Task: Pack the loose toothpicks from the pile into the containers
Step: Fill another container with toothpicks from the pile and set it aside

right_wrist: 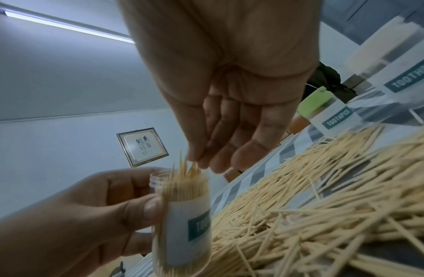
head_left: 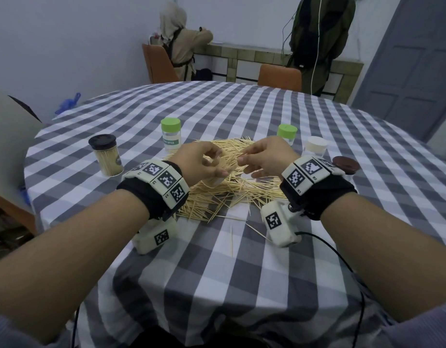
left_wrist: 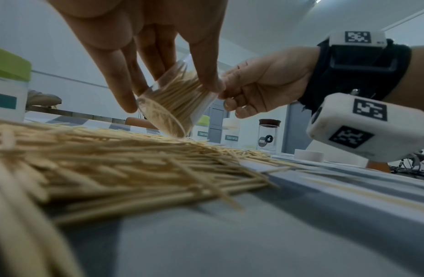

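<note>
While my left hand grips an open clear jar tilted over the pile, I read "TOOT" on its teal label, the rest turned away. The jar is packed with toothpicks whose tips stand above the rim. My right hand pinches at those tips with thumb and fingers together; motion blur leaves me unsure how many sticks it holds. The pile lies mid-table on the checked cloth, just under both hands. Far left, a green-lidded jar reads "TOOTHPICK". To the left stands a full black-lidded jar. Far right are another green-lidded one, a white-lidded one and a brown lid.
</note>
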